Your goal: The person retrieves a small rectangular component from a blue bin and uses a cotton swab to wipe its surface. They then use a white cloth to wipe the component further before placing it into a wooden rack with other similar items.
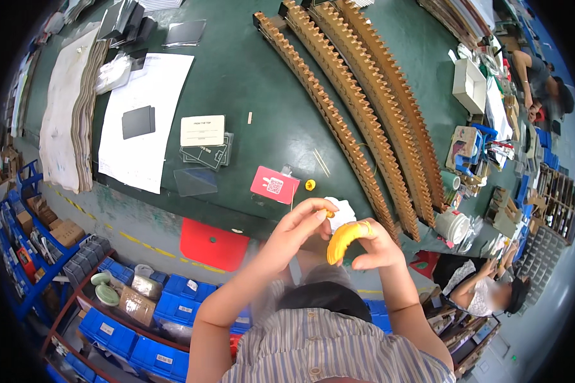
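Head view: over the green table's [262, 76] near edge, the right hand [375, 246] grips a curved yellow piece [342, 241]. Just left of it, the left hand [297, 223] pinches a small orange part [329, 214], seemingly mid-fitting; aligning them comes next.

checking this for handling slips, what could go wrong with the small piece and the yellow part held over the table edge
1. The left hand pinches a tiny orange piece at its fingertips; it could slip and drop off the green table edge.
2. The right hand grips the curved yellow part unsupported, so it might fall too.
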`<state>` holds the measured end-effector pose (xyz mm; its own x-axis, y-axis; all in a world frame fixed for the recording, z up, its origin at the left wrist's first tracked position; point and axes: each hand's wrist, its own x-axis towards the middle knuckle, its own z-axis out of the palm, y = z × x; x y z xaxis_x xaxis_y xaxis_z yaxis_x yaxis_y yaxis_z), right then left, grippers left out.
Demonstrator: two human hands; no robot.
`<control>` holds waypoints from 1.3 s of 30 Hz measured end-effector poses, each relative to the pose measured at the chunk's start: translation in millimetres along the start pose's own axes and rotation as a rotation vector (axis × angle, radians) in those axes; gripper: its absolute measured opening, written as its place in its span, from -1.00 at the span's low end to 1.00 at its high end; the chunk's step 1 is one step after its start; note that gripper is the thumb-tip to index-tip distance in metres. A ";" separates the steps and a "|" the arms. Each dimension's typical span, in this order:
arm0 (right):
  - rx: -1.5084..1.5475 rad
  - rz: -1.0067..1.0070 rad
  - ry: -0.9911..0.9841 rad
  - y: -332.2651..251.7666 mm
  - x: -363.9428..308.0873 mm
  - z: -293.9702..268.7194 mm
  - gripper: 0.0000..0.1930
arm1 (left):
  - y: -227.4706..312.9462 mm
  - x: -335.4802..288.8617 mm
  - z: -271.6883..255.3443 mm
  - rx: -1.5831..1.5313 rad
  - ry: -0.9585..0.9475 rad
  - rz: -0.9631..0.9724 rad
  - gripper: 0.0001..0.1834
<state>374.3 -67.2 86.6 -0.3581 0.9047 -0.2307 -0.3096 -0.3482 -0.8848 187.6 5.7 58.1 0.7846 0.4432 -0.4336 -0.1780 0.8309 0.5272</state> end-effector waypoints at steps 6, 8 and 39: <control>0.511 0.130 0.119 16.6 -1.3 5.4 -0.12 | -9.0 9.3 -2.4 -0.260 0.044 -0.070 -0.75; 0.647 0.125 0.083 17.0 -3.7 3.9 -0.11 | -11.1 11.3 -1.2 -0.276 0.056 -0.060 -0.72; -0.046 0.380 0.179 4.6 -17.6 6.8 -0.29 | -26.4 -39.1 -5.6 0.289 -0.218 0.039 -0.93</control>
<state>373.2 -86.3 89.4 -0.2789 0.7441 -0.6070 -0.1441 -0.6574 -0.7396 158.3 -31.6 57.1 0.8942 0.3644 -0.2601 -0.0588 0.6715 0.7386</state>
